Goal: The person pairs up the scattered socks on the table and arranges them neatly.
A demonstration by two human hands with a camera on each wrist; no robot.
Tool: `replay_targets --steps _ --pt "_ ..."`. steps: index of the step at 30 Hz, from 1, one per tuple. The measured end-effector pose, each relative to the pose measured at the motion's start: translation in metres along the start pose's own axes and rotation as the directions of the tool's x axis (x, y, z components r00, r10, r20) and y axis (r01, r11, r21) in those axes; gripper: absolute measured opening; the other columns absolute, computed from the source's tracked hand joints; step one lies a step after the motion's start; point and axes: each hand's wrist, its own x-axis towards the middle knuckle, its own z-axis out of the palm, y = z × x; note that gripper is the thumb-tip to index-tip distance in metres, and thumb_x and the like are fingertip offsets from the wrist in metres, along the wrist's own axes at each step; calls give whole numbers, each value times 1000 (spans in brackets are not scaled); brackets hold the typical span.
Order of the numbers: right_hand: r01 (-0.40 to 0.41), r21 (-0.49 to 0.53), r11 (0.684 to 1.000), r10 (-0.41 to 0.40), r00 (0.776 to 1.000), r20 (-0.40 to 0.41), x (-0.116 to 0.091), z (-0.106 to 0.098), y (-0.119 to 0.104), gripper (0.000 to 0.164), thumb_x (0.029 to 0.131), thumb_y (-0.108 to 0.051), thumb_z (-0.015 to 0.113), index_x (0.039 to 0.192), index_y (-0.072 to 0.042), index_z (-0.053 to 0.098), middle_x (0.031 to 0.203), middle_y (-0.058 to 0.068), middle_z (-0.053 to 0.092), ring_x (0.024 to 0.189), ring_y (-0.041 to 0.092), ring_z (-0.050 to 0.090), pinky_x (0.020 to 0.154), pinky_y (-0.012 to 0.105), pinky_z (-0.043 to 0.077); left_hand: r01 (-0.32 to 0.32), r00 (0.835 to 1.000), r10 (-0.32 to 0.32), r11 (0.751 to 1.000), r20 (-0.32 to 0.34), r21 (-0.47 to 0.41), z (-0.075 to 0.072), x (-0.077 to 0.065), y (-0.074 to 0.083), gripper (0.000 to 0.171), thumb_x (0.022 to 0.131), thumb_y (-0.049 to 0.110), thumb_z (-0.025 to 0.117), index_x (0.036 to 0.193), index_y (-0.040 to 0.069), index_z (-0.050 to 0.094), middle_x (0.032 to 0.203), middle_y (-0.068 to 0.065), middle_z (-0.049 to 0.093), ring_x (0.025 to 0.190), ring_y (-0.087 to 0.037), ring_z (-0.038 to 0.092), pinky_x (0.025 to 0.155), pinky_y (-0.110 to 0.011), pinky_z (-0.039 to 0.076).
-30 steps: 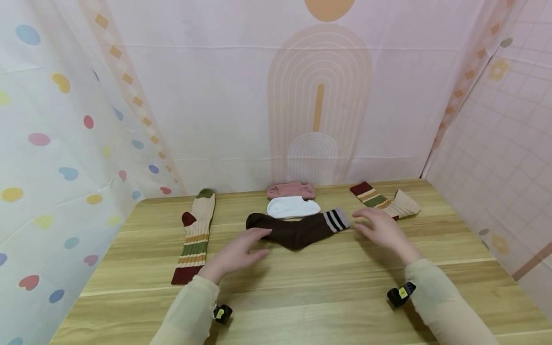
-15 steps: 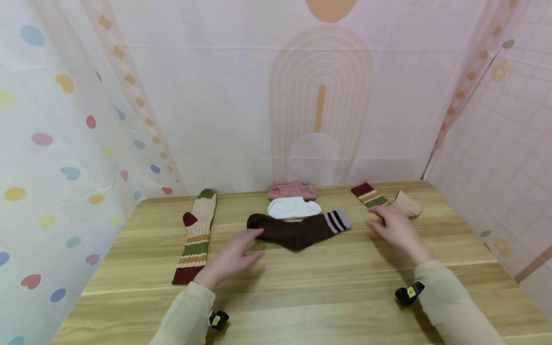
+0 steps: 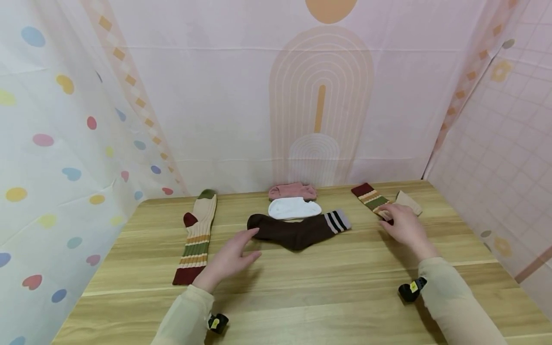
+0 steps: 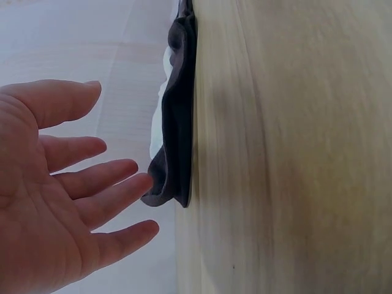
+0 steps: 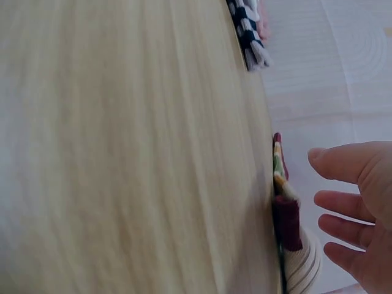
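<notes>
My left hand [image 3: 228, 258] hovers with spread fingers near the toe of a dark brown sock [image 3: 293, 232] that has a grey, black-striped cuff. In the left wrist view its palm [image 4: 43, 202] shows nothing in it, and the brown sock [image 4: 177, 110] lies past the fingertips. My right hand [image 3: 405, 227] is over a cream sock [image 3: 373, 199] with maroon, orange and green bands, covering part of it. The right wrist view has that sock's maroon heel [image 5: 286, 223] just off the fingertips, with the right hand [image 5: 361, 208] loosely extended.
A matching striped sock [image 3: 198, 235] lies lengthwise at the left, partly behind my left wrist. Behind the brown sock are a white ankle sock [image 3: 294, 208] and a pink one [image 3: 292, 190]. Patterned curtains [image 3: 215, 105] rise at the wooden table's [image 3: 302, 297] back and sides.
My right hand has moved right, from the brown sock's cuff to above the striped sock. The left hand has drifted slightly back and left. The socks lie where they were.
</notes>
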Motion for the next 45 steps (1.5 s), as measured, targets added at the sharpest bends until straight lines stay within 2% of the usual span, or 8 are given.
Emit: replay_targets --steps 5,14,23,27,31,37,42,45 --pt "-38 -11 999 39 999 25 0 -1 6 34 89 -8 71 119 4 63 118 30 62 106 51 56 92 62 42 -8 1000 8 1000 -11 -5 5 0 2 55 93 11 68 139 -10 48 135 -26 55 119 -41 55 99 -54 44" --pt "-110 -43 993 113 992 62 3 0 12 39 90 -13 70 122 6 60 118 33 60 107 55 53 89 64 43 -1 1000 1 999 10 -49 14 4 6 54 94 11 67 140 -10 47 136 -26 54 121 -40 54 100 -54 43" --pt "-188 -109 976 203 968 148 9 4 14 40 90 -18 71 120 6 59 108 31 59 98 53 56 80 62 47 4 999 -3 998 34 -55 17 6 11 53 95 12 66 140 -9 47 137 -25 54 120 -39 55 100 -53 44" --pt "-233 -120 965 251 955 161 11 4 10 38 91 -18 70 118 6 60 112 32 55 100 54 52 80 63 46 -10 999 11 999 30 -52 19 8 13 52 95 12 66 139 -9 48 136 -24 54 119 -38 56 100 -53 44" --pt "-257 -131 958 275 949 152 11 5 7 32 92 -14 67 113 8 61 112 33 54 98 53 51 78 61 46 -12 999 14 998 33 -64 20 10 15 52 95 12 67 139 -8 49 137 -24 54 120 -38 56 100 -53 44" --pt "-214 -159 964 231 968 94 12 7 9 14 94 -7 63 101 4 67 99 27 60 89 47 57 79 58 48 -9 1000 11 997 29 -74 23 13 17 52 94 12 68 139 -7 50 136 -22 55 118 -37 57 99 -52 45" --pt "-216 -76 973 219 976 24 9 5 15 15 97 -8 60 104 2 69 105 26 67 95 46 62 83 59 47 -1 999 5 996 36 -87 24 15 19 52 95 12 67 140 -7 49 137 -22 54 119 -37 57 99 -52 45" --pt "-230 0 973 229 973 -27 5 2 18 17 98 -9 59 105 3 67 104 26 67 91 45 62 81 60 47 2 999 3 995 41 -100 25 16 19 52 95 12 67 140 -7 49 137 -23 54 118 -37 57 99 -53 45"
